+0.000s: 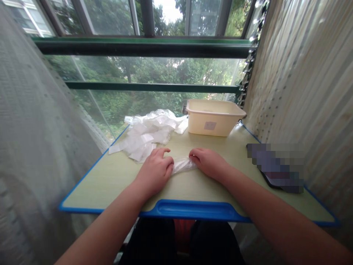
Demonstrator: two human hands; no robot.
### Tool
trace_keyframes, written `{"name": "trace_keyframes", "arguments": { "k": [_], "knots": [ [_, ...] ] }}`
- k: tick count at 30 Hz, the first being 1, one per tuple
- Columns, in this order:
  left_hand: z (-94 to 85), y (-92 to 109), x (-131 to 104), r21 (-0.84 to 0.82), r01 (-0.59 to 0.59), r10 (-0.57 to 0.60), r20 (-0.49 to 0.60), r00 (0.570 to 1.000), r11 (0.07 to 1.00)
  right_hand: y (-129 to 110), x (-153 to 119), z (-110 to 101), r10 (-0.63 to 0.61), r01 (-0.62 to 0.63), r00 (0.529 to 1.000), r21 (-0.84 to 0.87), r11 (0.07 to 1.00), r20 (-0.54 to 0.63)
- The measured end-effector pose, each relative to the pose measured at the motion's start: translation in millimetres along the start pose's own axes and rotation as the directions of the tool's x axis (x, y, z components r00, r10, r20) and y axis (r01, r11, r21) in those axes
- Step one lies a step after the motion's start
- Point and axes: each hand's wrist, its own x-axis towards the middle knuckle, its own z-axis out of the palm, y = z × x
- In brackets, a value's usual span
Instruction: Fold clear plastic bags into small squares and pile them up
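Note:
A clear, crinkled plastic bag (183, 165) is stretched low over the middle of the table, between my two hands. My left hand (157, 170) grips its left end with bent fingers, the index finger lifted a little. At the other end, my right hand (208, 162) pinches the bag between thumb and fingers. Just beyond my left hand lies a loose heap of white translucent plastic bags (154, 130), some with flat strips sticking out.
A cream plastic bin (212, 118) with a small label stands at the back right. On the right side lies a dark, pixelated flat object (275, 169). The table (104, 187) has a blue rim and a blue front tray groove (195, 209). Curtains hang on both sides.

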Motion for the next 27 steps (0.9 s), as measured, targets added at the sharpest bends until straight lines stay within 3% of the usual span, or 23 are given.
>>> {"name": "trace_keyframes", "arguments": {
  "k": [6,11,15,21,27],
  "knots": [
    [-1.3,-1.6,1.8,-0.069,0.060,-0.057,0.048,0.997,0.996,-2.5,1.4,-3.4,-0.001,0.004,0.999,0.059,0.998,-0.053],
    [-2.3,-2.9,2.0,-0.171,0.095,-0.084,0.069,0.994,0.981,-6.6,-0.4,-9.5,-0.025,0.029,0.999,0.179,0.983,-0.027],
    [-3.2,-3.2,2.6,-0.230,0.130,-0.102,0.127,0.987,0.964,-5.8,0.6,-4.8,-0.002,0.006,1.000,0.163,0.987,-0.024],
    [-0.9,-4.1,4.8,-0.220,0.112,-0.091,0.104,0.990,0.969,-3.9,7.6,1.3,-0.100,0.110,0.983,0.054,0.993,-0.153],
    [0.9,-6.7,1.9,-0.132,0.075,-0.066,0.075,0.995,0.988,3.4,11.8,5.7,-0.094,0.103,0.989,0.070,0.992,-0.114]
  ]
}}
